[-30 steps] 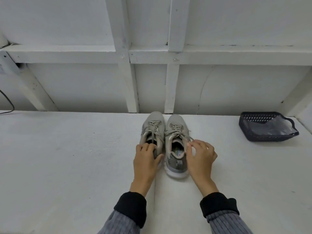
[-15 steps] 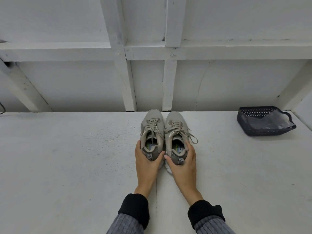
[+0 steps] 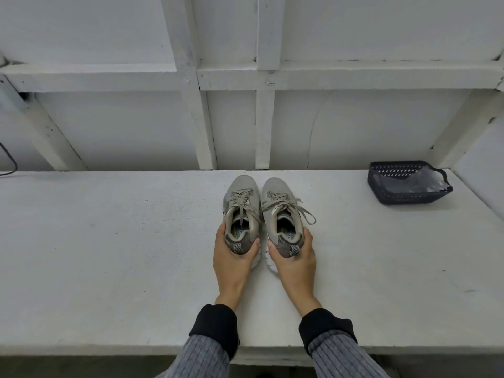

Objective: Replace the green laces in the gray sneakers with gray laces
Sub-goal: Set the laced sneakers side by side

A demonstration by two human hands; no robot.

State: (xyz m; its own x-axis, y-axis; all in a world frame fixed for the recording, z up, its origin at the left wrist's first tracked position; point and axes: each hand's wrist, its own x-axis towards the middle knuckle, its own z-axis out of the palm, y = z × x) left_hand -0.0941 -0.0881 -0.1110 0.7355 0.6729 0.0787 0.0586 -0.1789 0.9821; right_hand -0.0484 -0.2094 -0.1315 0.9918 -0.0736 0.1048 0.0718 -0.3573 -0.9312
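Left hand cupped the left sneaker heel, fingers curled round it. Right hand gripped the right sneaker heel the same way. 2 sneakers sat side by side mid-table, toes at 12 o'clock, laces tied. Basket at 2 o'clock.
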